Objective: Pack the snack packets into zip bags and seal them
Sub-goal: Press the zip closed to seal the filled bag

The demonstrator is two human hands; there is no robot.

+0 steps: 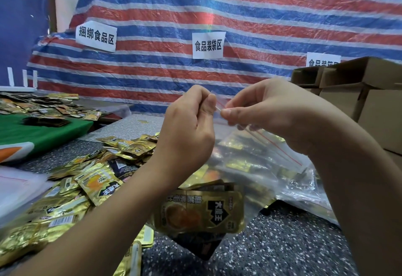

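Left hand (189, 127) and right hand (272, 110) raised together, fingertips pinched.

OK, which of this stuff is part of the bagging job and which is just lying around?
In use: zip bag pinched by left hand and right hand; loose snack packets; filled bags.
Lying about: cardboard boxes; green cloth; paper signs.

Snack packets (91, 180) left of zip bag (228, 188)

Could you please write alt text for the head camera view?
Two hands, left and right, pinch the top edge of a clear zip bag holding gold snack packets. Loose packets lie on the speckled table, cardboard boxes stand right.
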